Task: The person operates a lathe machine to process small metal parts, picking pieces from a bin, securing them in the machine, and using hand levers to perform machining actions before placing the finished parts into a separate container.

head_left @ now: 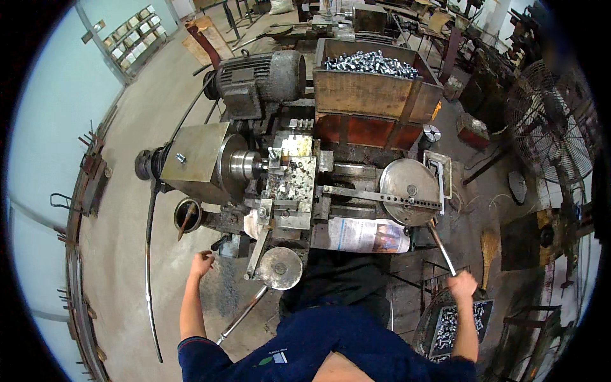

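A small lathe stands in front of me, with its round steel chuck (244, 165) facing the oily tool slide (291, 184). My right hand (463, 285) is wrapped round the end of a metal lever (443, 247) that runs out from the large round disc (409, 184) on the right. To the left of the machine, my left hand (202, 261) hangs in the air with its fingers curled together. Whatever may be between those fingers is too small to make out. Near it are a smaller round disc (280, 268) with its own lever (243, 314) and a round pot (185, 205) with a brush-like handle.
Behind the lathe sit a motor (261, 76) and a wooden box (363, 94) heaped with small metal parts. A tray (445, 328) of similar parts lies low by my right arm. A newspaper (366, 235) covers the lathe's front; a large fan (552, 121) stands far right.
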Tool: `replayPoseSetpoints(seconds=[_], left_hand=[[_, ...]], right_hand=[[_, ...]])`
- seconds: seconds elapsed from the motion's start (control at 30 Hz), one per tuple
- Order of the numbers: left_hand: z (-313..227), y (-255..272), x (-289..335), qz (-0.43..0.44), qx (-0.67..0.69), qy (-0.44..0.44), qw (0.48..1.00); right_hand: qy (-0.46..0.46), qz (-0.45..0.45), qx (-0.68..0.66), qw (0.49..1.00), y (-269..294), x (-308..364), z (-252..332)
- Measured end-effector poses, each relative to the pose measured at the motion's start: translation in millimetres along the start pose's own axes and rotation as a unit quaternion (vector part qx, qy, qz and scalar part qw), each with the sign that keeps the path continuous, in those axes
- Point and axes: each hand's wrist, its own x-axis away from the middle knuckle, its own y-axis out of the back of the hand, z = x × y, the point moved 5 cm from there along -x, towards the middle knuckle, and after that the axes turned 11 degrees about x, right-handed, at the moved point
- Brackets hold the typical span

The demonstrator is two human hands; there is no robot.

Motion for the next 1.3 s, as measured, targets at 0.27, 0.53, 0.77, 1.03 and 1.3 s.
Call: replayPoseSetpoints(seconds=[0.27, 0.53, 0.77, 1.03, 1.3], left_hand=[[-47, -26, -35, -0.04, -0.272, -0.072, 0.959], [-5, -97, -16, -0.331, -0.173, -0.021, 0.927], [-31, -62, -30, -0.079, -0.343, -0.1, 0.931], [8, -47, -20, -0.021, -0.155, -0.039, 0.987], [-120, 113, 28, -0.147, 0.006, -0.21, 0.967]], right_hand=[[-0.115, -0.043, 0.081, 0.989, 49, -142, -16], [-0.092, -0.089, 0.055, 0.99, 46, -157, 4], [-0.094, -0.007, 0.026, 0.995, 45, -140, -3], [0.253, -0.38, -0.198, 0.867, 178, -77, 142], [0.615, -0.383, -0.295, 0.623, 325, 71, 367]])
